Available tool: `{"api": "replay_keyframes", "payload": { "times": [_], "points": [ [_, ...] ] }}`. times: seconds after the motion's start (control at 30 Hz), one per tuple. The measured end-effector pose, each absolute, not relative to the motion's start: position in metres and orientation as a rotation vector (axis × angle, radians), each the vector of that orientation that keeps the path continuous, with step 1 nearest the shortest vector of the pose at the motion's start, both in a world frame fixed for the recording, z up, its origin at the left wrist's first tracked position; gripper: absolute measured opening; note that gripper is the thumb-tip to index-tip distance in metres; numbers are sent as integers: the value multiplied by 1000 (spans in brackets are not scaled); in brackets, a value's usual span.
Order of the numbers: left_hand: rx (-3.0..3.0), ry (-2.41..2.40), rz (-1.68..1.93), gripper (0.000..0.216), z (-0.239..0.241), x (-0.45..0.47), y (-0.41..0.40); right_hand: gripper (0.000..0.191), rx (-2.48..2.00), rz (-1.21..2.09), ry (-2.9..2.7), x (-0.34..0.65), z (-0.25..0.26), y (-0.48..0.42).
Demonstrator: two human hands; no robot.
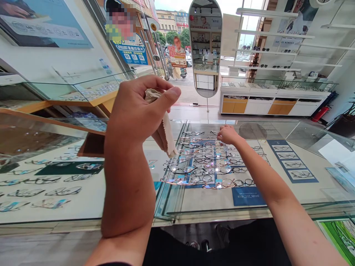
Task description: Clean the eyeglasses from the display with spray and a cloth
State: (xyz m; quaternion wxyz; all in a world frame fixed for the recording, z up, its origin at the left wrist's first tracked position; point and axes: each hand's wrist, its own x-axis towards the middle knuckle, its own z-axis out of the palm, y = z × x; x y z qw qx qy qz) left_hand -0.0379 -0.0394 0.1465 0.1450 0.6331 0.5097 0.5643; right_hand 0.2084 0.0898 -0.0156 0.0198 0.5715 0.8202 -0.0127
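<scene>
My left hand (138,111) is raised in front of me, its fingers closed round a beige cleaning cloth (166,136) that hangs down from the grip. My right hand (227,135) reaches far into the open glass display case (177,207), fingers curled over a pair of spectacles (214,133) in the back row of the tray. Whether it grips that pair is hard to tell. Several rows of spectacle frames (205,166) lie on the tray below it.
More glass counters with spectacles stand at the left (50,184) and far right (277,87). An oval mirror on a stand (205,48) rises behind the case. A blue card (246,195) lies at the tray's front. Wall shelves hold sunglasses at the upper right.
</scene>
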Motion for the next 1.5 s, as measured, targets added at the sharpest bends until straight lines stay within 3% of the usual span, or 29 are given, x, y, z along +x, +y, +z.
{"api": "replay_keyframes", "payload": {
  "times": [0.23, 0.47, 0.8, 1.1, 1.2, 1.3, 1.5],
  "points": [
    [1836, 1484, 1626, 13, 147, -37, -41, 52, 1958, 23, 2551, 211, -10, 90],
    [1864, 1483, 1595, 16, 145, -36, -38, 38, 2080, 39, 2475, 212, -19, 96],
    [1963, 1446, 1523, 21, 140, -28, -35, 35, 2220, 19, 2488, 211, -32, 101],
    [1962, 1467, 1483, 21, 139, -25, -31, 39, 2531, 15, 2637, 212, 38, 78],
    [1973, 1500, 1443, 22, 137, -24, -26, 28, 2556, -143, 3023, 212, 63, 60],
    [1987, 1530, 1404, 23, 133, -24, -16, 20, 2359, -266, 3421, 211, 83, 35],
    [1973, 1263, 1249, 29, 117, -19, 10, 20, 1977, 20, 3681, 201, 107, -11]
  ]
}}
